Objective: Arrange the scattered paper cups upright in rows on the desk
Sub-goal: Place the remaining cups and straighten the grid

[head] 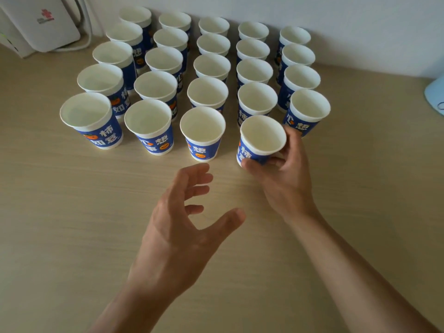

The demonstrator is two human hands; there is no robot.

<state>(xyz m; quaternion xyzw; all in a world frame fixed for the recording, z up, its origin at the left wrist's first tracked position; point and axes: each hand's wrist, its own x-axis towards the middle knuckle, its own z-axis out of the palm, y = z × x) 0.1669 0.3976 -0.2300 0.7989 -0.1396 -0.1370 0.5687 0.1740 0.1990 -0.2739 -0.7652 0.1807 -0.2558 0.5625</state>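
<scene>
Here our right hand [286,179] grips the held cup [263,138] at the near end of the fourth column from the left, with the thumb on its near wall and the fingers curled round its far right side. The cup lies at 11 o'clock from our palm, mouth up, its long axis close to vertical. The thumb hides the base, so we cannot tell whether it already rests on the desk [72,224].

Its slot is at 3 o'clock of the middle front cup [203,135] and at 8 o'clock of the rightmost front cup [308,109]. We judge the coming move to be a short settle straight down and a release.

Our left hand [182,227] hovers at 6 o'clock of the middle front cup, fingers spread and loosely bent, holding nothing. The right hand is plainly the nearer one.

The rightmost column shows four cups against five elsewhere, and we see no loose cup.

On the blue bands we read white characters, 柿 and 如意 on the leftmost front cup [96,131] and 心想 on others, beside orange fruit pictures. At 10 o'clock a white box [40,22] carries a red emblem, with the text beneath it too blurred to read
</scene>
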